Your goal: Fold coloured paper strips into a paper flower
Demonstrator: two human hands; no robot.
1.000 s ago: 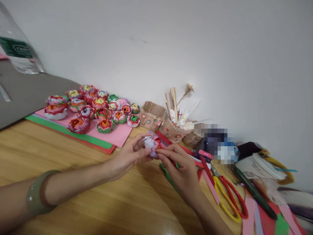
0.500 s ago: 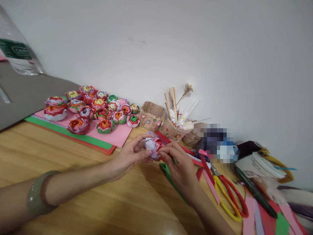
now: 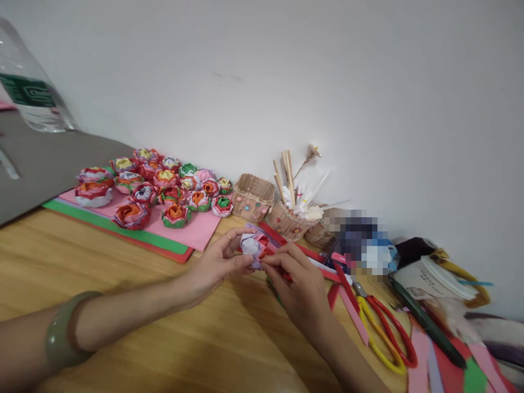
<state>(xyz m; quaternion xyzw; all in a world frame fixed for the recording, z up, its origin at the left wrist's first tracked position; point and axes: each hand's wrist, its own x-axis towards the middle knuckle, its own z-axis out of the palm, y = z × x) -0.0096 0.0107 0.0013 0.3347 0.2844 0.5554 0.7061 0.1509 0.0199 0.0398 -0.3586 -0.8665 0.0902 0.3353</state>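
Observation:
A small folded paper flower [image 3: 251,246], lilac with pink and red petals, is held up over the wooden table. My left hand [image 3: 221,262] is closed around its left side, thumb below and fingers behind it. On the flower's right edge, the thumb and forefinger of my right hand [image 3: 297,278] pinch a petal; the exact piece between the fingertips is hidden. Just behind the hands lie red and lilac paper strips [image 3: 273,233]. A bit of green paper shows below my right hand, mostly covered by it.
Several finished paper flowers [image 3: 176,215] stand on pink sheets [image 3: 200,234] at the left. Behind are decorated cardboard baskets [image 3: 254,197], one holding sticks. Scissors [image 3: 385,333], a dark green pen-like tool [image 3: 429,322] and a white tub [image 3: 429,278] lie right. A plastic bottle [image 3: 33,93] stands far left.
My right hand has shifted slightly, its fingertips moving a little left along the flower's edge. Less of the green paper beneath it shows. The left hand keeps its hold.

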